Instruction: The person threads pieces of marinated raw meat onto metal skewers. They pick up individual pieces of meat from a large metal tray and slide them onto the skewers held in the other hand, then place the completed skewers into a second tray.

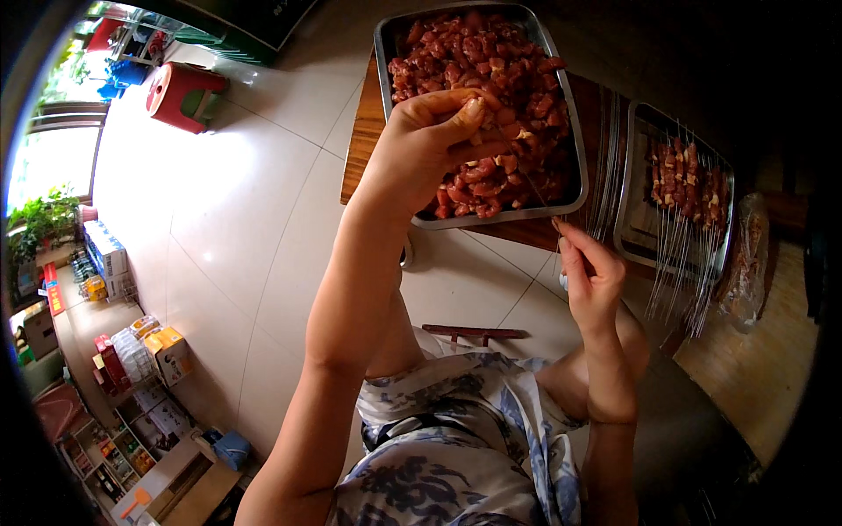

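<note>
My left hand (437,135) is over a deep metal tray (581,164) heaped with raw meat chunks (473,56). Its thumb and fingers pinch a small piece of meat at the upper end of a thin metal skewer (526,172). Down at the tray's near right corner, my right hand (592,266) grips the skewer's lower end. The skewer slants between both hands across the tray. How far the meat is threaded on it is hidden by my left fingers.
Loose skewers (602,164) lie on the wooden table (362,141) right of the meat. A second metal tray (631,191) holds several loaded meat skewers (681,174), handles over its near edge. A clear plastic bag (746,263) lies farther right. A red stool (181,98) and shelves of goods (118,454) stand left.
</note>
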Demonstrator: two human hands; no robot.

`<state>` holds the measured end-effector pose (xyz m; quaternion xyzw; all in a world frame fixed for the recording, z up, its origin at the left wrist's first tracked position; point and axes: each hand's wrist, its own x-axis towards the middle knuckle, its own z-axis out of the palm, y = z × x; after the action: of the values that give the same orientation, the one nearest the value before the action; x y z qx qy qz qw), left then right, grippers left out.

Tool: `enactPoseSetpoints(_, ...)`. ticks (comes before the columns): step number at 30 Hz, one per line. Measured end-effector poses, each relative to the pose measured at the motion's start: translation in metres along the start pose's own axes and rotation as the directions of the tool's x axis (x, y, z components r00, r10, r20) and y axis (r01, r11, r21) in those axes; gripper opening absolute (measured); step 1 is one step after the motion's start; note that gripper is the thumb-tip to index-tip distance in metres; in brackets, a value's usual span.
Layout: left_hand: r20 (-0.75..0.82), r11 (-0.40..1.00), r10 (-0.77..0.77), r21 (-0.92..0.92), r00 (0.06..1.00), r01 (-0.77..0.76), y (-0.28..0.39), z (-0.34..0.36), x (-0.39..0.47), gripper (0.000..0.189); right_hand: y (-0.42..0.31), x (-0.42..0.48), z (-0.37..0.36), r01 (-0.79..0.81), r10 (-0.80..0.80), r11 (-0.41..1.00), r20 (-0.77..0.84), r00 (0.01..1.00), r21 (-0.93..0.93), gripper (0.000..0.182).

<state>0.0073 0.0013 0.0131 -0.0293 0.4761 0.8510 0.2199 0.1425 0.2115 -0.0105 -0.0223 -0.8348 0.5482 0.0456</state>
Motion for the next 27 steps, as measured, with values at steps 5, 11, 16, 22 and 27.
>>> enactPoseSetpoints(5, 0.010, 0.999, -0.025, -0.025, 1.000, 0.025, 0.002, -0.002, -0.001, 0.027, 0.002, 0.007, -0.019, -0.685, 0.396, 0.458, 0.560, 0.728, 0.567, 0.023)
enactPoseSetpoints(11, 0.058, 0.998, -0.059, -0.008, 0.997, 0.060, -0.001, -0.004, 0.000, 0.023, -0.002, 0.009, 0.002, 0.343, -0.395, 0.872, -0.089, 0.914, -0.348, 0.020)
enactPoseSetpoints(16, 0.016, 0.995, -0.100, -0.007, 0.995, 0.100, -0.005, 0.009, -0.001, 0.021, -0.005, 0.007, 0.009, 0.322, -0.360, 0.903, -0.095, 0.928, -0.284, 0.018)
enactPoseSetpoints(22, 0.126, 0.991, -0.128, 0.049, 0.984, 0.122, -0.041, 0.024, -0.001, 0.022, 0.000, 0.014, 0.004, -0.012, 0.005, 0.997, -0.083, 0.997, -0.080, 0.007)
enactPoseSetpoints(27, 0.021, 0.704, 0.150, 0.699, 0.988, -0.122, -0.048, 0.017, 0.005, 0.023, 0.014, 0.033, 0.000, 0.022, -0.042, 0.994, -0.185, 0.982, -0.111, 0.005)
